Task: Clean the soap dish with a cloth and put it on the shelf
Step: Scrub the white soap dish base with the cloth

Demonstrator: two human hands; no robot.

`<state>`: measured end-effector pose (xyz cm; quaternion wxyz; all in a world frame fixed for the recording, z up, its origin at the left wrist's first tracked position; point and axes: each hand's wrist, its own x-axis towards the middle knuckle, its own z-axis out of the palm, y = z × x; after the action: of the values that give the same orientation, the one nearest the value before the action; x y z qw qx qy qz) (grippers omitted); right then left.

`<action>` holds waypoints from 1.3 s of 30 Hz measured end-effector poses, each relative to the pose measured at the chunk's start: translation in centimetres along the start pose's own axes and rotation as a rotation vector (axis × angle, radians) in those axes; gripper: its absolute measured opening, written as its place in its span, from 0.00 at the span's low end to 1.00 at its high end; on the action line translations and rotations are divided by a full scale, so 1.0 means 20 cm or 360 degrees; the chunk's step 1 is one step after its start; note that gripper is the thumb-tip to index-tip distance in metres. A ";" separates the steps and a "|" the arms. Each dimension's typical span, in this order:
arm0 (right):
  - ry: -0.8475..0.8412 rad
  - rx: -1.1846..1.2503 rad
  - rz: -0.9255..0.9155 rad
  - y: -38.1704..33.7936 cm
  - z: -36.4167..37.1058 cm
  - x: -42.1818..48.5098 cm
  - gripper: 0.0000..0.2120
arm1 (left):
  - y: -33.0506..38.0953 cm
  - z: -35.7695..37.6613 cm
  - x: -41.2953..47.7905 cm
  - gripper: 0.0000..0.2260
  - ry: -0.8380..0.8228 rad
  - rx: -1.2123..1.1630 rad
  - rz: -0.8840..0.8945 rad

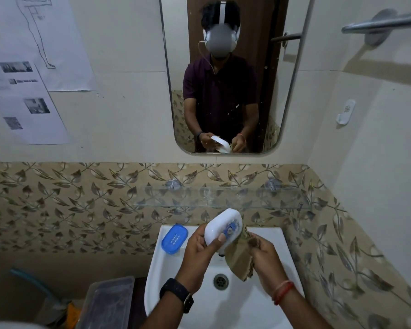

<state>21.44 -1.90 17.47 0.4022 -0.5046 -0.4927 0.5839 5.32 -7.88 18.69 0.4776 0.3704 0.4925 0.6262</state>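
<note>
Soap dish (220, 227), white with a blue printed mark on the side turned toward the camera, sits low in the centre of the frame, lifted clear of the washbasin (280, 245) and tilted on edge. The left hand (199, 251) is wrapped round its lower left end, thumb pressed across the face. The right hand (262, 254) is closed on a bunched brown cloth (239, 258), which touches the dish's right edge and hangs toward the drain (220, 281).

A slip is the main risk, to my eye. The dish looks smooth and is held only at one end, so a firm wipe from the right could lever it out of the left hand's hold and drop it into the basin. The trailing corner of cloth could also drag over the wet bowl and carry grime back onto the dish.

Just left of the hands, a blue insert (174, 238) lies on the basin's back left corner near the edge; a swinging left wrist could knock it off. Above the hands, across the middle of the frame, the glass shelf (223, 198) is hard to make out against the leaf-patterned tiles, so the dish could be set too near its front lip. I cannot tell whether the dish is already clean underneath.
</note>
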 end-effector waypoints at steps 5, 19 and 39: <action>0.0041 -0.0176 -0.0210 -0.13 -0.04 0.12 0.19 | 0.01 -0.02 0.00 0.18 -0.0078 0.0058 -0.0005; 0.0058 0.0530 0.0106 -0.13 0.16 -0.08 0.10 | -0.05 -0.02 -0.03 0.22 0.0059 -0.0227 -0.0055; -0.0013 -0.0155 0.0072 -0.17 0.08 0.06 0.08 | 0.02 -0.05 0.02 0.14 -0.0019 -0.0241 -0.0265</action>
<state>19.52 -0.48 20.55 0.3618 -0.5322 -0.5107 0.5701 4.16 -7.72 18.83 0.5576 0.2947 0.4700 0.6175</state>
